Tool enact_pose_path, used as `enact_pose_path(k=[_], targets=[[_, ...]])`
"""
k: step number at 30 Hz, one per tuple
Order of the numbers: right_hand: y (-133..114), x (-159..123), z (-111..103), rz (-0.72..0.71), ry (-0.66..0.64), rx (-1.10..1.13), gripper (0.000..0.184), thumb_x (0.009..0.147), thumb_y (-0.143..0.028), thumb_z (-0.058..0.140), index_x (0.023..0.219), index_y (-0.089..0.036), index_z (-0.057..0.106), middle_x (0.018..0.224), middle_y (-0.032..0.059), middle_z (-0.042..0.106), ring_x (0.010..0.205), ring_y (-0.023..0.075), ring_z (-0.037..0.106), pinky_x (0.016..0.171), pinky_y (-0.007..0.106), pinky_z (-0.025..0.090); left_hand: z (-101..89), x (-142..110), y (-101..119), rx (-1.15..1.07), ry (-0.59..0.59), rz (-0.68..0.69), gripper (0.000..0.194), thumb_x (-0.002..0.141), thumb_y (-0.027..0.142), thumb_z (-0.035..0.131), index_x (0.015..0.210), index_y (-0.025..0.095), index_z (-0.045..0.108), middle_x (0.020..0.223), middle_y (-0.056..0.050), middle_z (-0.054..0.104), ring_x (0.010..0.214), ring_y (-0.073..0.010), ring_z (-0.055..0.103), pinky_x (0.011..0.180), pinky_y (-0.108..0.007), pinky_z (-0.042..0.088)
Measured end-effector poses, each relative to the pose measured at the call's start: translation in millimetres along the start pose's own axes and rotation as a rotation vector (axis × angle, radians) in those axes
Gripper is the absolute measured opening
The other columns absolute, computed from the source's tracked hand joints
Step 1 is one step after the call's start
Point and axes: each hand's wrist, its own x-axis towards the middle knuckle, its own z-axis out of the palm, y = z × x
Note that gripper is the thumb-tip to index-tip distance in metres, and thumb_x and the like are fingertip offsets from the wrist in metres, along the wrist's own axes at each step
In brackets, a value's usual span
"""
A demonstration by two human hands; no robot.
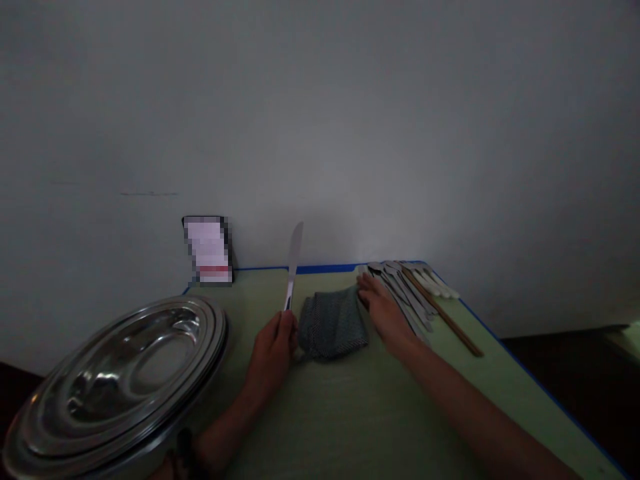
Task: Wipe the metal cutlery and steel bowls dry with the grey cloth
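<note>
My left hand [273, 353] is closed around the handle of a table knife [293, 263], whose blade points up and away toward the wall. A folded grey-blue cloth [333, 325] lies on the green table [350, 413] just right of that hand. My right hand [384, 313] rests flat beside the cloth's right edge, fingers stretched out, touching the near end of a row of metal cutlery [403, 287]. Nothing is gripped in the right hand.
A stack of steel plates [125, 380] stands at the table's left front corner. A small standing card [209, 250] leans against the wall at the back left. White spoons [440, 285] and a brown chopstick [443, 313] lie at the back right.
</note>
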Motion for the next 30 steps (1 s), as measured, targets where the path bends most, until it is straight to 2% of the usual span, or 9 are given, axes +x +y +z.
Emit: enact_pose_path(k=[2, 4, 6, 7, 9, 11, 16, 23, 30], targets=[[-13, 1, -5, -0.215, 0.006, -0.315, 0.039, 0.072, -0.018, 0.045, 0.109, -0.021, 0.057, 0.120, 0.0080, 0.057, 0.116, 0.0194, 0.049, 0.102, 0.039, 0.033, 0.0, 2, -2, 0.027, 0.024, 0.019, 0.038, 0.078, 0.055, 0.039, 0.063, 0.020, 0.044, 0.051, 0.007, 0.039, 0.043, -0.0092, 0.034, 0.041, -0.021, 0.027], [-24, -4, -2, -0.354, -0.140, -0.618, 0.026, 0.074, -0.017, 0.045, 0.095, -0.019, 0.061, 0.104, 0.0081, 0.062, 0.102, 0.0193, 0.055, 0.095, 0.037, 0.039, -0.1, 3, -3, 0.069, 0.051, 0.043, 0.037, 0.080, 0.054, 0.038, 0.065, 0.020, 0.045, 0.052, 0.006, 0.041, 0.044, -0.0101, 0.036, 0.042, -0.021, 0.029], [-29, -15, 9, -0.369, -0.307, -0.868, 0.019, 0.081, -0.028, 0.045, 0.086, -0.017, 0.061, 0.088, 0.0094, 0.065, 0.085, 0.0208, 0.059, 0.082, 0.038, 0.044, -0.3, 3, -5, 0.093, 0.068, 0.058, 0.037, 0.082, 0.052, 0.036, 0.067, 0.020, 0.045, 0.052, 0.006, 0.042, 0.045, -0.0111, 0.038, 0.043, -0.022, 0.030], [-29, -22, 16, -0.363, -0.357, -0.985, 0.028, 0.083, -0.039, 0.046, 0.084, -0.016, 0.061, 0.085, 0.0115, 0.065, 0.081, 0.0232, 0.059, 0.078, 0.039, 0.045, -0.4, 3, -5, 0.102, 0.070, 0.059, 0.036, 0.083, 0.052, 0.036, 0.067, 0.021, 0.045, 0.052, 0.005, 0.042, 0.045, -0.0118, 0.040, 0.044, -0.023, 0.031], [-27, -36, 28, -0.390, -0.399, -1.179, 0.044, 0.080, -0.054, 0.047, 0.088, -0.013, 0.060, 0.088, 0.0165, 0.065, 0.085, 0.0291, 0.059, 0.078, 0.044, 0.044, -0.9, 2, -4, 0.123, 0.073, 0.068, 0.037, 0.084, 0.050, 0.034, 0.065, 0.021, 0.045, 0.051, 0.004, 0.045, 0.048, -0.0139, 0.045, 0.047, -0.025, 0.036], [-25, -45, 35, -0.403, -0.422, -1.287, 0.042, 0.078, -0.050, 0.050, 0.094, -0.011, 0.059, 0.094, 0.0183, 0.064, 0.090, 0.0316, 0.059, 0.079, 0.045, 0.043, -1.8, 1, -1, 0.166, 0.069, 0.092, 0.039, 0.087, 0.046, 0.030, 0.063, 0.021, 0.047, 0.055, 0.001, 0.053, 0.056, -0.0171, 0.052, 0.058, -0.028, 0.042], [-29, -43, 24, -0.319, -0.498, -1.315, 0.024, 0.077, -0.028, 0.049, 0.095, -0.014, 0.059, 0.096, 0.0146, 0.066, 0.088, 0.0273, 0.061, 0.075, 0.038, 0.043, -4.8, -1, 2, 0.246, 0.038, 0.129, 0.048, 0.089, 0.045, 0.026, 0.062, 0.020, 0.056, 0.081, -0.007, 0.066, 0.081, -0.0225, 0.057, 0.078, -0.032, 0.041], [-33, -37, 3, -0.305, -0.473, -1.272, 0.018, 0.076, -0.025, 0.051, 0.087, -0.017, 0.062, 0.088, 0.0108, 0.067, 0.083, 0.0243, 0.061, 0.068, 0.033, 0.039, -2.7, 1, -9, 0.135, -0.001, 0.135, 0.035, 0.091, 0.045, 0.029, 0.069, 0.022, 0.045, 0.084, -0.006, 0.071, 0.083, -0.0227, 0.061, 0.078, -0.033, 0.041], [-35, -31, -5, -0.321, -0.520, -1.228, 0.023, 0.081, -0.019, 0.044, 0.073, -0.019, 0.065, 0.073, 0.0074, 0.067, 0.070, 0.0198, 0.060, 0.061, 0.031, 0.035, -2.9, -1, -12, 0.192, -0.137, 0.173, 0.042, 0.092, 0.046, 0.027, 0.064, 0.022, 0.047, 0.080, -0.006, 0.069, 0.080, -0.0224, 0.063, 0.067, -0.029, 0.042]])
